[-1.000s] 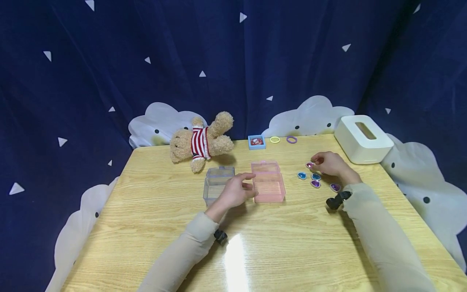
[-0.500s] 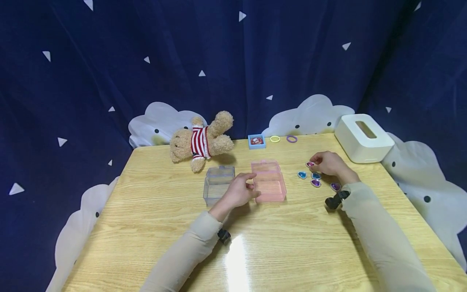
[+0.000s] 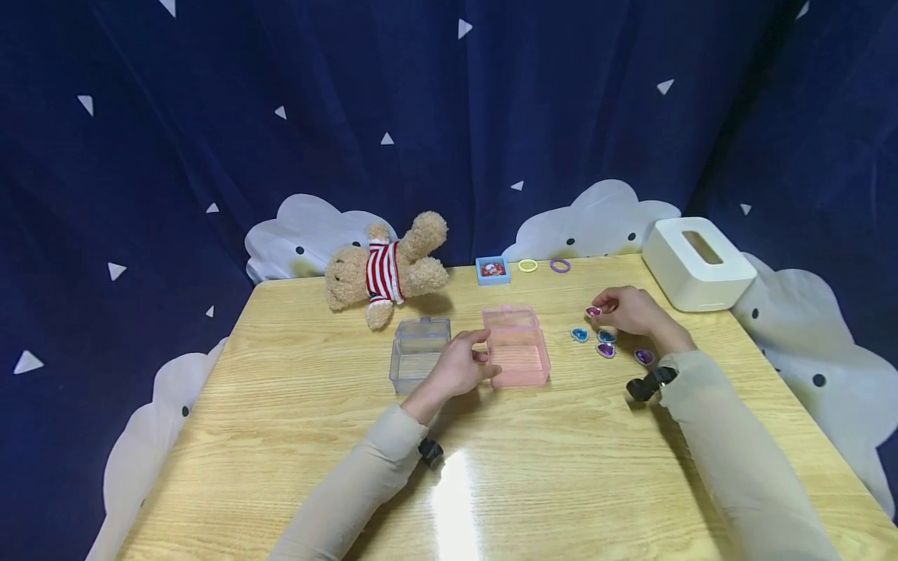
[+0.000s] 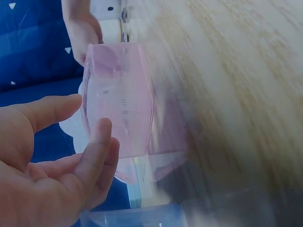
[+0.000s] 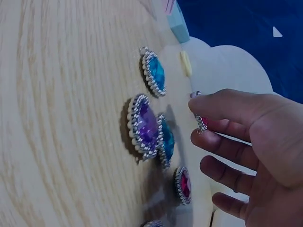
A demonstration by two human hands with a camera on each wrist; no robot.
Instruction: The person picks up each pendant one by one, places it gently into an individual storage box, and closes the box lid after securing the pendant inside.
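Note:
My right hand (image 3: 634, 313) pinches a pink gem pendant (image 5: 202, 122) with a silver beaded rim between thumb and fingers, raised off the table in the right wrist view. Below it lie a blue heart-shaped gem pendant (image 5: 155, 73), a purple gem pendant (image 5: 146, 125) partly over a second blue one (image 5: 167, 141), and another pink one (image 5: 183, 185). A further purple pendant (image 3: 643, 357) lies near the right wrist. My left hand (image 3: 459, 366), fingers loosely bent and holding nothing, hovers at the left wall of a clear pink box (image 3: 519, 378) with its lid up.
Left of the pink box stands a clear grey box (image 3: 407, 382), lid raised, partly behind my left hand. Along the back are a teddy bear (image 3: 384, 273), a small blue square box (image 3: 493, 270), a yellow ring (image 3: 528, 266), a purple ring (image 3: 560, 266) and a white tissue box (image 3: 698, 269).
The right hand has lifted the pink pendant a little and moved slightly left with it. The left hand has shifted slightly right along the pink box.

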